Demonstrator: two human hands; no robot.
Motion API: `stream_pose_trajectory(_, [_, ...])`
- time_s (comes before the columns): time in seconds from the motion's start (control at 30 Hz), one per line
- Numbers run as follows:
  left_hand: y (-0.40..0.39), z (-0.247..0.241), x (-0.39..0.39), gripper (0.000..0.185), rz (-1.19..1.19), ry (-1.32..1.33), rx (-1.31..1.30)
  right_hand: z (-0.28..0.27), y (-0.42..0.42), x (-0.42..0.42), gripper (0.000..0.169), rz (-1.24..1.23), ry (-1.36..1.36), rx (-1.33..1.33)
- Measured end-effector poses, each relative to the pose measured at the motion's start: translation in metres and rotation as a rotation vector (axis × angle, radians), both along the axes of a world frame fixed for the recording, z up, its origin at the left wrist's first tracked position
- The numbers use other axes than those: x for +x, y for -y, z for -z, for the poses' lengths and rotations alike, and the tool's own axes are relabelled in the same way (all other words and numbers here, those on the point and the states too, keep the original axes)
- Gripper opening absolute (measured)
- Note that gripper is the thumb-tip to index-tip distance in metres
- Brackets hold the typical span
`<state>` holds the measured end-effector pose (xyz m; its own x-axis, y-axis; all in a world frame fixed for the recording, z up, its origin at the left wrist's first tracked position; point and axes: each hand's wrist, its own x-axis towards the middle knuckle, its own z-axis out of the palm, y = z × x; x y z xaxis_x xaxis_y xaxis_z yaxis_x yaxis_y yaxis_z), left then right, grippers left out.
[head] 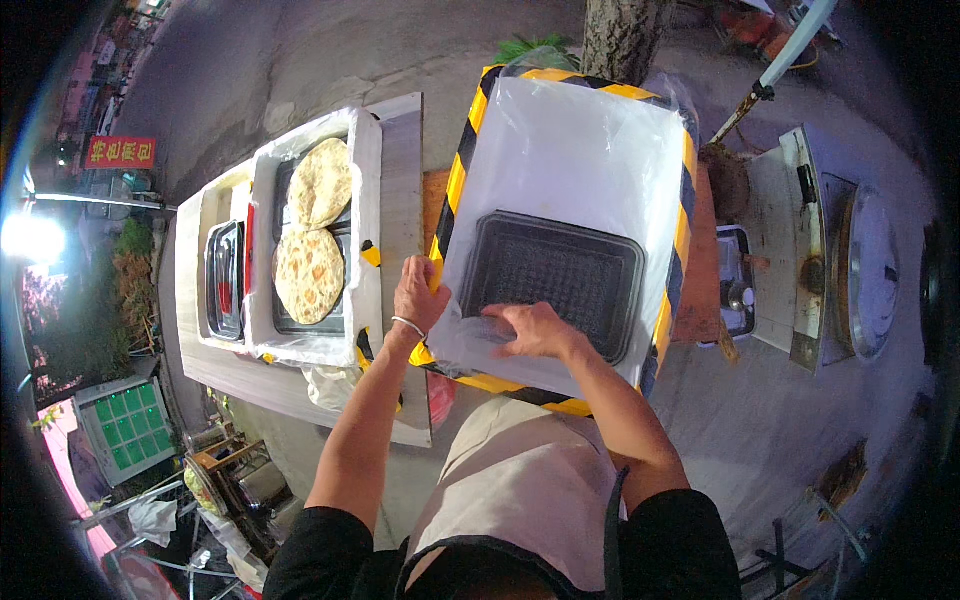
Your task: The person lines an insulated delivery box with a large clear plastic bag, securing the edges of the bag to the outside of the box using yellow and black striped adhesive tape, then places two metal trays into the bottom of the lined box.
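Observation:
Before me is a white box lined with clear plastic, its rim bound with yellow-and-black striped tape. A black plastic tray with a textured bottom lies in its near half. My left hand, with a white band at the wrist, grips the box's left rim. Over the tray's near left corner, my right hand holds its thumb and fingers apart, slightly blurred, with nothing in them. Whether its fingertips touch the tray or the plastic, I cannot tell.
Left of the box, two round flatbreads lie on black trays in a white foam box. Beyond it is another black tray. A tree trunk rises behind. At right stand a round metal lid and a slanting pole.

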<state>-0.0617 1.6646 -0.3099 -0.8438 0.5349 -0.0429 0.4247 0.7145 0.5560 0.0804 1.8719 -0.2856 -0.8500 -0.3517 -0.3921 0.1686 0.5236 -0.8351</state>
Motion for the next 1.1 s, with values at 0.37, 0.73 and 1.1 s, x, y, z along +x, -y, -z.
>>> stream_pose_trajectory(0.37, [-0.010,0.001,-0.005,0.032,-0.009,0.002,-0.088,0.002,0.098,0.041,0.043,-0.064,-0.459,0.069])
stream_pose_trajectory(0.73, [0.013,0.015,0.007,0.041,-0.134,0.022,-0.066,0.090,-0.073,0.011,0.060,0.753,-0.296,0.614])
stream_pose_trajectory(1.1, [0.016,-0.001,0.093,0.046,-0.322,0.152,0.162,0.120,-0.098,0.024,0.057,0.607,-0.406,0.871])
